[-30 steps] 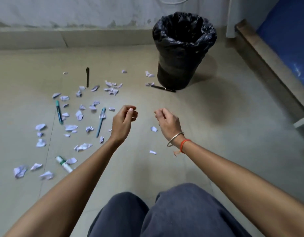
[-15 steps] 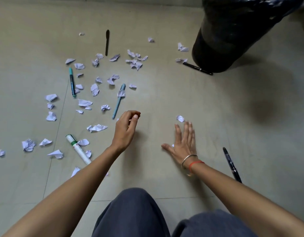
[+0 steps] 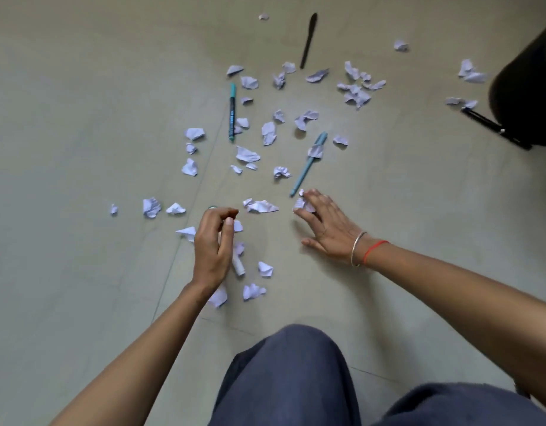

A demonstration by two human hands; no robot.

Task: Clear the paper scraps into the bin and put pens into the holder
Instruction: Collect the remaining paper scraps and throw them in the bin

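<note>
White paper scraps (image 3: 247,154), teal pen (image 3: 232,112), black pen (image 3: 308,40), beige floor (image 3: 81,118).

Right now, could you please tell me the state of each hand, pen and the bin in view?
Left hand: curled loosely above the floor; whether it holds anything is unclear.
Right hand: spread flat, fingertips on a scrap.
Light blue pen: lying on the floor, a scrap on top.
Teal pen: lying among scraps.
Black pen: lying on the floor, apart.
Second black pen: lying against the bin.
Bin: mostly out of frame.

Scraps (image 3: 267,133) crowd centre; left floor (image 3: 81,118) seemingly clear.
</note>
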